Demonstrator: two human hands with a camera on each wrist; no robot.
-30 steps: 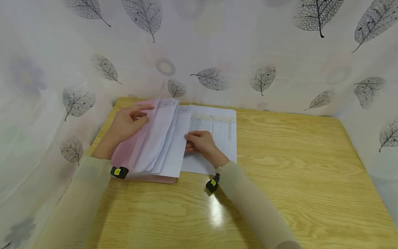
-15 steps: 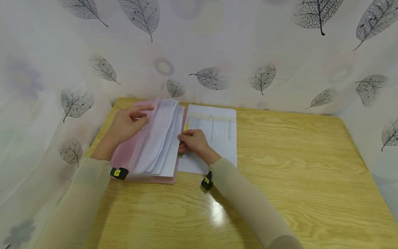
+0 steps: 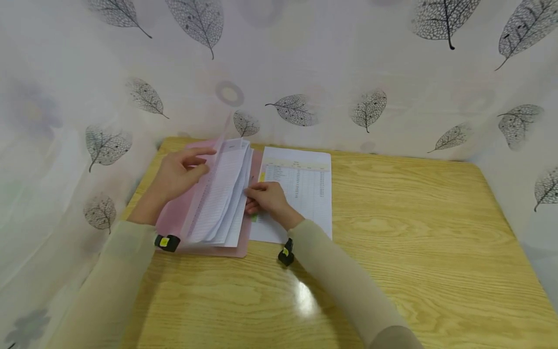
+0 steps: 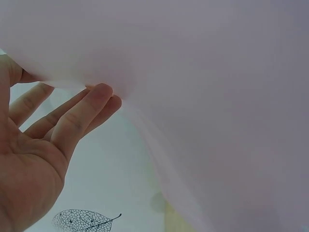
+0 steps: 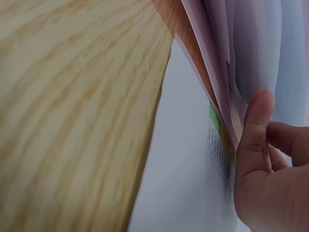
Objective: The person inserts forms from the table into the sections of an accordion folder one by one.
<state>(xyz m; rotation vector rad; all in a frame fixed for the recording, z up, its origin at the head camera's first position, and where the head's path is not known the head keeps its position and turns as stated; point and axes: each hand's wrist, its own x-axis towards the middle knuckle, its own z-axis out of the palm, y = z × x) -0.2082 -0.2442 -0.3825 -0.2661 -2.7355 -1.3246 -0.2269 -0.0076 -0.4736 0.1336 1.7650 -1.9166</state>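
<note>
An open pink plastic folder [image 3: 174,213] lies on the table, its translucent pink cover flap standing up. My left hand [image 3: 176,174] pinches the edge of that flap [image 4: 203,106]; in the left wrist view the fingertips meet it. Inside the folder, several lined paper sheets [image 3: 220,194] stand fanned and tilted. My right hand [image 3: 270,198] pinches the right edge of the sheets between thumb and fingers, though part of the grip is hidden. A printed table sheet [image 3: 305,194] lies flat under and beside the right hand, partly behind the folder's pink edge [image 3: 241,249].
The wooden table [image 3: 405,232] reaches far to the right and toward the front. A curtain with leaf prints [image 3: 322,63] hangs behind it and at both sides. Small yellow and green tabs [image 3: 255,218] show at the printed sheet's left edge.
My right hand has moved left with the lined sheet, which slid over the folder and uncovered its pink right edge and the coloured tabs. The left hand has stayed in place.
</note>
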